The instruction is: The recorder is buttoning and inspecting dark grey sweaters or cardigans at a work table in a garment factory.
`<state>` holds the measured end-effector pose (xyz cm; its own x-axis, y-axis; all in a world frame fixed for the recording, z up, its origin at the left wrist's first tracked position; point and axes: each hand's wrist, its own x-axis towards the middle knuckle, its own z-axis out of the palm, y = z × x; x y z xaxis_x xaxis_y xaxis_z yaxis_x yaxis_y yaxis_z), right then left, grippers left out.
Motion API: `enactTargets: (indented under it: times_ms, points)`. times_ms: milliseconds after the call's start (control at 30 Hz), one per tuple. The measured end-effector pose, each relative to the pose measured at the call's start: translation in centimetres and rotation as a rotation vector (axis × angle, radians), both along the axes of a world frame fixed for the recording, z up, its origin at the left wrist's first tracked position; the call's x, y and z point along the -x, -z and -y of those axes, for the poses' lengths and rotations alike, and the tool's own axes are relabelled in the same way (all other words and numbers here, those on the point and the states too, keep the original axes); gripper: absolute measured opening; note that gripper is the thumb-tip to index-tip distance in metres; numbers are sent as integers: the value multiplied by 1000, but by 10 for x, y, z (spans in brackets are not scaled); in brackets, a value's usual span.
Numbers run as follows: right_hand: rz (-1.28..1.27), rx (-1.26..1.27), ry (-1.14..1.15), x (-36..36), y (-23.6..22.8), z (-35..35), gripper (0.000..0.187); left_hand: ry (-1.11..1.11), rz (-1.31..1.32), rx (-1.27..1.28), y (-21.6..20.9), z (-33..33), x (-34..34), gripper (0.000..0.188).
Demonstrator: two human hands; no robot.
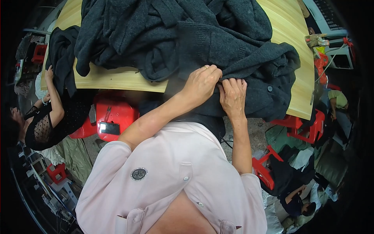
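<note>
A dark grey knitted cardigan (257, 93) lies rumpled over the near edge of the wooden table, its ribbed band and a button (270, 89) showing. My left hand (203, 82) is closed, fingers pinching a fold of the knit. Right beside it, my right hand (233, 95) has its fingers curled over the same fold, thumb tucked toward the left hand. The fingertips of both hands are partly hidden in the cloth. More dark grey knitwear (128, 35) is heaped just beyond and to the left.
The table (120, 78) has a light wood top. A red stool (117, 117) holding a phone (110, 128) and small scissors (107, 113) stands at lower left. A co-worker (46, 113) sits at the left, touching dark cloth. More red stools (307, 128) stand at right, with other people beyond.
</note>
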<state>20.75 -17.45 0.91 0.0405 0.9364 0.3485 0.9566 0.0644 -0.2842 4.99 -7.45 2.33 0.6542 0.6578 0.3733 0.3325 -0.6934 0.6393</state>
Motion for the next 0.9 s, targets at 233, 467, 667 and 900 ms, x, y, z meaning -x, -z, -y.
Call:
enactTargets:
  times_ms: [233,467,667,900]
  points:
    - [-77,-277,-71,-4,14,16,16,-15,97,281,11,1,2,16]
    - [-67,-359,-118,-7,26,19,21,-13,-37,351,13,2,1,20]
    - [-84,-398,-131,-8,27,18,22,17,-113,265,20,1,0,24]
    - [-40,-388,-168,-12,21,16,18,141,-85,101,19,-6,10,16]
